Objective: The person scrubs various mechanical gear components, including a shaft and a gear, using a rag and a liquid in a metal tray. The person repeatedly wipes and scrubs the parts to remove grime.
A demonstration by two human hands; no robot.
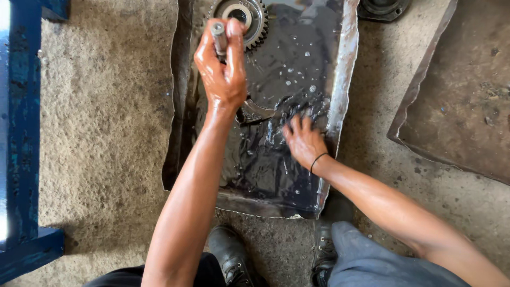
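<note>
Closest to my view, at the bottom edge, are two black laced work boots (232, 255) and a grey-blue trouser leg (366, 263), planted on the rough grey concrete floor (106, 133).

Going by size, that floor fills most of what I see. On it lies a battered sheet-metal tray with bent-up rims (345, 53), holding a pool of dark, oily liquid (297, 58) dotted with bubbles. A second flat rusty metal sheet (462, 90) lies well apart to the right, and a chipped blue-painted steel frame (24, 133) runs down the left edge. A dark round metal part (383, 7) sits just beyond the tray's far right corner, cut off by the picture's edge.

Inside the tray, at its far end, rests a toothed steel gear wheel with a pale centre ring (245, 15); my raised arm covers its near-left part. A curved metal ring (257, 112) lies half sunk near the middle, partly hidden behind my left wrist.

My left hand (223, 64), slick with brown oil, is closed around a short grey steel shaft (218, 34), held upright above the tray just in front of the gear. My right hand (303, 141), a thin black band on its wrist, is open with fingers spread, pressed flat into the liquid near the tray's right rim.
</note>
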